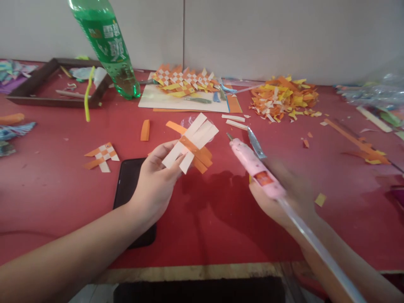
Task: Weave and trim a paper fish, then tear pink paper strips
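My left hand [158,176] pinches a bundle of crossed cream and orange paper strips [192,145] above the red table. In my right hand [280,198] is a pink glue gun [252,166], its nozzle pointing up and left toward the strips but apart from them. A long translucent glue stick [315,240] sticks out of its rear end. Beyond the glue gun a craft knife blade [256,142] shows; my right hand hides the rest. A woven orange and cream paper fish [102,156] lies to the left, and a single orange strip [145,130] rests nearby.
A black phone [126,181] lies under my left wrist. Behind stand a green bottle [109,50] and a dark wooden frame [47,101]. Woven fish [183,78] lie on a white board [148,99]. A paper scrap pile [284,99] and plastic wrapping [375,92] are at right.
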Available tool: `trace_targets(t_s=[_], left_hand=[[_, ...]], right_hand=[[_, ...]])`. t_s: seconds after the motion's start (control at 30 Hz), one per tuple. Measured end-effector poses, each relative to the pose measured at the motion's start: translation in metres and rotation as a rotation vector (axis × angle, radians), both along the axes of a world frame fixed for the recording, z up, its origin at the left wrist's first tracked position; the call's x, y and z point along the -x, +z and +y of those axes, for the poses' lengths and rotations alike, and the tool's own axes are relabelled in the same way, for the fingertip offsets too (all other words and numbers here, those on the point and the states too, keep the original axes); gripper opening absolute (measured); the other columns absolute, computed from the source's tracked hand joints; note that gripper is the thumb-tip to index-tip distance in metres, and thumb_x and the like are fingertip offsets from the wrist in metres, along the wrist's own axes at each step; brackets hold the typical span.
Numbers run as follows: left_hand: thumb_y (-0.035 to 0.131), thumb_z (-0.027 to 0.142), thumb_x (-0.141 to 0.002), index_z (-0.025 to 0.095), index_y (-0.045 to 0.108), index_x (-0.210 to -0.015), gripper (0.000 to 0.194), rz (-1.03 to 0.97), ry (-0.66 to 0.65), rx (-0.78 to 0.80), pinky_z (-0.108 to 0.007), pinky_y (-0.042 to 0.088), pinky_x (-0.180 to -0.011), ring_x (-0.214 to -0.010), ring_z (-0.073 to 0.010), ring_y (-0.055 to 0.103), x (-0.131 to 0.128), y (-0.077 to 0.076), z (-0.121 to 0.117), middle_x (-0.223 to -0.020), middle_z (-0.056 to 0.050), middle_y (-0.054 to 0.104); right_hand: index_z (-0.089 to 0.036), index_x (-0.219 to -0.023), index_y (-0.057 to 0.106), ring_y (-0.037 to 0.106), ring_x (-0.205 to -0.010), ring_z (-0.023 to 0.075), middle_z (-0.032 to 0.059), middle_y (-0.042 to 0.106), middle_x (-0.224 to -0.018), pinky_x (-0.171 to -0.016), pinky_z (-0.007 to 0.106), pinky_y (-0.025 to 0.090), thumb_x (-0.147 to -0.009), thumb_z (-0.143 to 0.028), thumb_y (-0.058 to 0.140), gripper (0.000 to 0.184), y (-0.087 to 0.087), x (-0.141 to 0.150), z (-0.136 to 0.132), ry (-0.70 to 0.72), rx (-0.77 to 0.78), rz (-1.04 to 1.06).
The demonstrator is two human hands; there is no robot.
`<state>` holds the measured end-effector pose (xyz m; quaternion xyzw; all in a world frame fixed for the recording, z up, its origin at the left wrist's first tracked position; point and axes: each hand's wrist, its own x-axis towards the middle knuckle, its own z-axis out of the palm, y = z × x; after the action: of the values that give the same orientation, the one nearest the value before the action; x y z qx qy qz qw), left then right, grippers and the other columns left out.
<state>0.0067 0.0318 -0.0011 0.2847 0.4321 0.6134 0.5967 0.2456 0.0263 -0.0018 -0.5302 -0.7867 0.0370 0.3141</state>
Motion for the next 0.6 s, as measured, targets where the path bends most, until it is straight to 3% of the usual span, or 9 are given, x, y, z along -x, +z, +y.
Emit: trace_targets(t_s=[0.13, 0.23, 0.33, 0.43, 0.6], left_hand=[[0.085, 0.018, -0.069, 0.021, 0.073, -0.087, 0.021, -0.009, -0.066, 0.017, -0.018, 0.055, -0.075, -0.08, -0.0096, 0.067, -0.001, 0.001, -0.002, -0.09, 0.001, 0.072], [0.084, 0.022, -0.072, 0.023, 0.072, -0.091, 0.023, 0.021, -0.156, 0.033, -0.014, 0.053, -0.069, -0.076, -0.0079, 0.067, -0.001, 0.002, -0.005, -0.087, 0.002, 0.073], [0.082, 0.023, -0.074, 0.024, 0.07, -0.095, 0.024, 0.107, -0.236, 0.051, -0.013, 0.051, -0.064, -0.072, -0.0068, 0.066, 0.0, 0.002, -0.008, -0.086, 0.002, 0.073], [0.084, 0.017, -0.069, 0.022, 0.067, -0.096, 0.032, 0.2, -0.31, 0.046, -0.013, 0.05, -0.062, -0.068, -0.008, 0.065, 0.0, 0.004, -0.009, -0.078, 0.003, 0.071], [0.082, 0.013, -0.069, 0.019, 0.066, -0.094, 0.031, 0.374, -0.362, -0.048, -0.016, 0.052, -0.064, -0.07, -0.01, 0.066, -0.005, 0.009, -0.014, -0.076, 0.002, 0.069]], right_hand=[[-0.015, -0.102, 0.059, 0.063, -0.084, 0.0296, 0.0134, 0.063, -0.097, -0.069, 0.042, 0.052, -0.074, -0.014, 0.055, 0.029, -0.004, 0.001, 0.003, 0.012, -0.014, -0.278], [-0.013, -0.104, 0.062, 0.061, -0.096, 0.0338, 0.0154, 0.062, -0.102, -0.079, 0.048, 0.053, -0.072, -0.01, 0.052, 0.034, -0.001, 0.003, 0.002, 0.038, -0.036, -0.326], [-0.013, -0.1, 0.063, 0.06, -0.095, 0.0326, 0.0157, 0.063, -0.102, -0.08, 0.049, 0.051, -0.072, -0.011, 0.055, 0.029, 0.007, 0.007, -0.003, 0.087, -0.132, -0.172], [-0.016, -0.096, 0.06, 0.062, -0.087, 0.0264, 0.011, 0.065, -0.091, -0.078, 0.044, 0.051, -0.074, -0.015, 0.063, 0.022, 0.016, 0.014, -0.008, 0.274, -0.219, 0.043], [-0.019, -0.101, 0.059, 0.064, -0.079, 0.0231, 0.0056, 0.065, -0.083, -0.073, 0.041, 0.051, -0.072, -0.041, 0.079, 0.041, 0.017, 0.027, -0.012, 0.405, -0.206, 0.151]])
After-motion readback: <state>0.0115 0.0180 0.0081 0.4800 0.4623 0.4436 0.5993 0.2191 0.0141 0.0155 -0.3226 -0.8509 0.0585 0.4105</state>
